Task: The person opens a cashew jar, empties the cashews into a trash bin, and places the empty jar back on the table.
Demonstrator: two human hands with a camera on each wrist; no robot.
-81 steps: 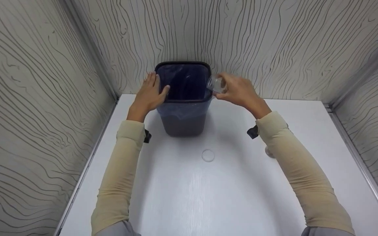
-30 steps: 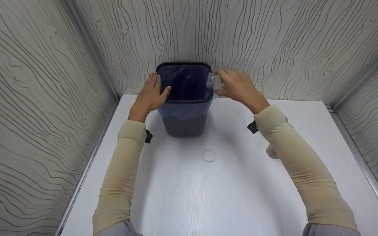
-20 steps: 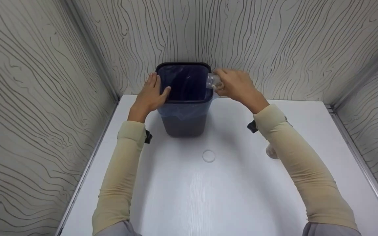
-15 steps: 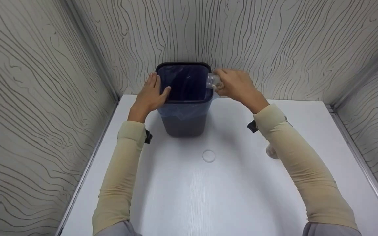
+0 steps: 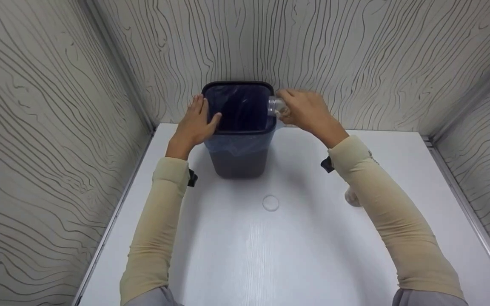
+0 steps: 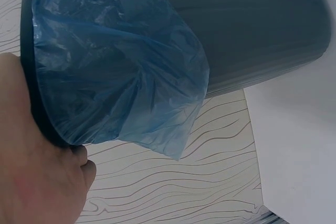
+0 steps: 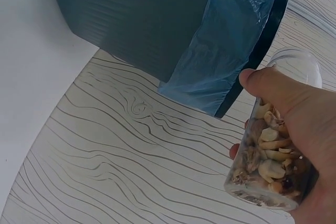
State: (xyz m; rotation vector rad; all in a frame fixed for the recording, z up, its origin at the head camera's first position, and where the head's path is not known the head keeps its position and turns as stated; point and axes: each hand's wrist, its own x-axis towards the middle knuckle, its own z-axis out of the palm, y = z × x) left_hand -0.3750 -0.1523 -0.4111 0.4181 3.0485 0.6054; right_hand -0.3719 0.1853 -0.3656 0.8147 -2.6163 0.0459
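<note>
The right grip (image 5: 309,111) is wrapped around a clear jar (image 7: 268,135) at the waste bin's right rim, fingers and thumb closed on its sides; held this way, it presumably leaves the mouth end free to face the opening of the waste bin (image 5: 238,165). The jar lies tipped sideways, mouth end just over the rim, while mixed pale and brown dried pieces (image 7: 273,169) gather toward its base. Opposite, the left grip (image 5: 192,123) holds the left rim, thumb inside and fingers outside, likely to steady the bin and keep the blue liner (image 6: 118,61) folded over the edge. The bin stands upright on the white tabletop (image 5: 236,259) near the back wall, perhaps so that both arms reach it at full stretch. Nearer the person, a clear disc (image 5: 270,203), maybe a lid, lies flat; a rounded object (image 5: 352,198) is partly hidden by the right sleeve (image 5: 387,212). Compared with the earliest frame, the right grip sits slightly higher, the jar's mouth end shows more plainly at the rim, and more of the rounded object peeks out; bin, left grip and disc have hardly shifted.
</note>
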